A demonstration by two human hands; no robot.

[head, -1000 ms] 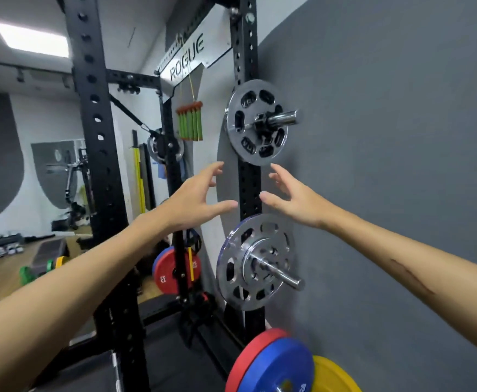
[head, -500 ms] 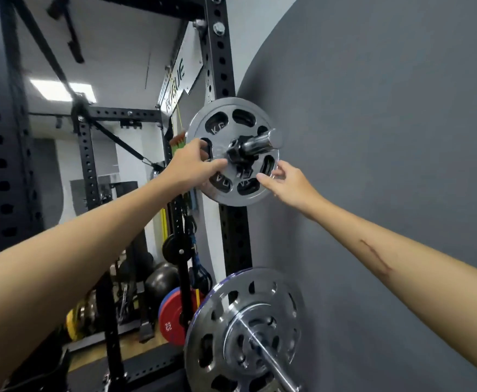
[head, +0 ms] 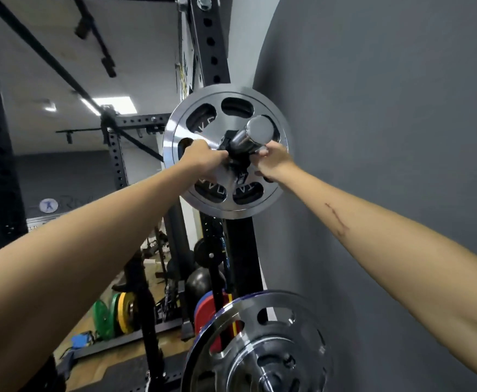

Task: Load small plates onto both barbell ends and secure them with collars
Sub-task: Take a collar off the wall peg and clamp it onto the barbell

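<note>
A small silver plate point(head: 200, 199) with oval holes hangs on a chrome storage peg point(head: 252, 135) on the black rack upright beside the grey wall. A black collar point(head: 234, 162) is clamped on the peg in front of the plate. My left hand point(head: 203, 158) grips the collar from the left, fingers curled around it. My right hand point(head: 274, 162) holds the collar's right side, fingertips on it. A larger silver plate point(head: 260, 343) sits on a lower peg, below both arms.
The grey wall point(head: 387, 137) runs close on the right. Black rack uprights point(head: 209, 43) and braces fill the left. Red and blue bumper plates point(head: 207, 306), green and yellow plates point(head: 118, 312) and a dark ball point(head: 200, 281) lie low behind the rack.
Both hands rose from open in mid-air to the upper plate, then closed in on the collar at its centre. The view moved closer and tilted up.
</note>
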